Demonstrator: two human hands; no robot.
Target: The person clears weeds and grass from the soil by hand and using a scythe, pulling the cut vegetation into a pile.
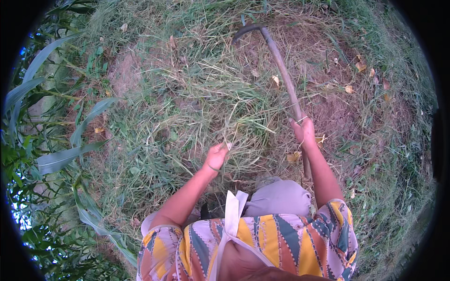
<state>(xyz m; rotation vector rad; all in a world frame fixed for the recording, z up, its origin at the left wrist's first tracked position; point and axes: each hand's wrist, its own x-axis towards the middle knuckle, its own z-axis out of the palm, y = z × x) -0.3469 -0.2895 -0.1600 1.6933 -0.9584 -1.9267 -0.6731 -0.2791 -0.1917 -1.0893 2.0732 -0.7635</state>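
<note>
My right hand (303, 132) is closed around the wooden handle of a long-handled sickle (281, 66). Its dark curved blade (246, 31) lies over the grass at the top of the view, hooking to the left. The handle's lower end passes under my right forearm. My left hand (218, 154) holds a few thin grass stems (235, 131) between thumb and fingers, above a loose heap of cut grass (249, 116) in front of my knees. Part of the left fingers is hidden among the stems.
Tall plants with broad leaves (66, 157), like maize, stand along the left side. Bare reddish soil (124, 72) shows through the grass. Dry yellow leaves (293, 157) lie scattered around. Denser green grass (397, 140) grows on the right. My bent knee (279, 198) is close below the heap.
</note>
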